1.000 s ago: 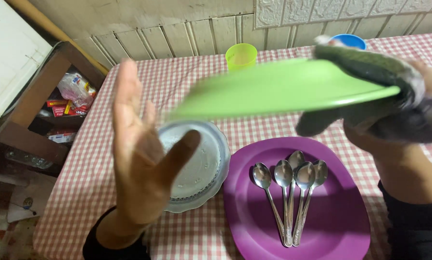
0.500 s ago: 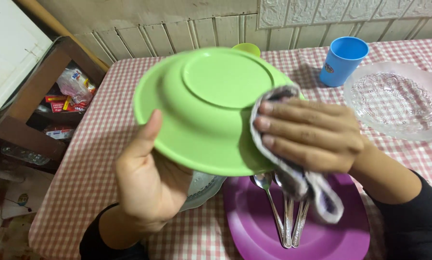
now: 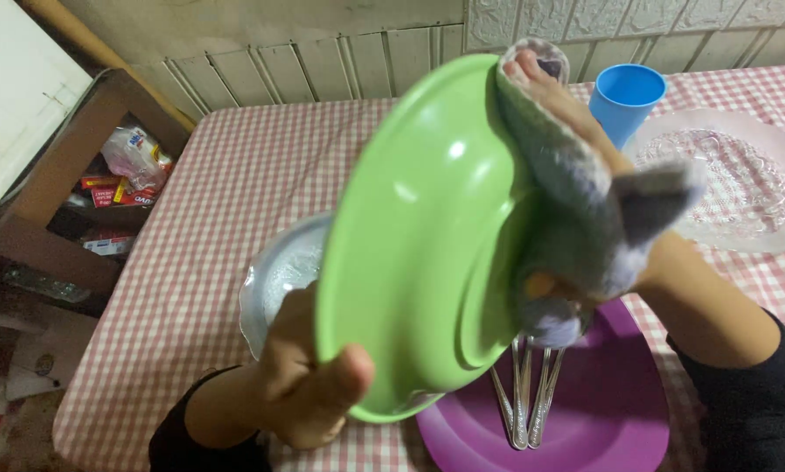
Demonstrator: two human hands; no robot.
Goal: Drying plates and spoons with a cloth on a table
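I see one green plate (image 3: 419,236) held up on edge above the bench (image 3: 226,175), tilted so its underside faces the right; the left hand (image 3: 309,389) grips it at the lower rim, thumb pressed on the near face and the other fingers clenched behind it, out of sight; the right hand (image 3: 576,131) lies against the plate's back, its fingers wrapped in one grey cloth (image 3: 585,210) and pressed flat on the plate, so that hand is grasping the cloth against the green surface; the fingertips show at the plate's upper rim; a loose corner of the cloth sticks out to the right.

Below the plate I count one purple plate (image 3: 611,402) lying flat on the bench, and on it spoons (image 3: 524,393); only their handles show, at least three, and I cannot tell the full count because the green plate covers the bowls; one clear glass dish (image 3: 274,275) sits just left of the purple plate, partly hidden behind the left hand; a second clear, patterned glass dish (image 3: 742,192) sits at the right; one blue cup (image 3: 627,98) stands upright near the wall; the bench carries a red and white checked covering; at the left stands a wooden shelf (image 3: 78,166) with packets (image 3: 126,170) inside.
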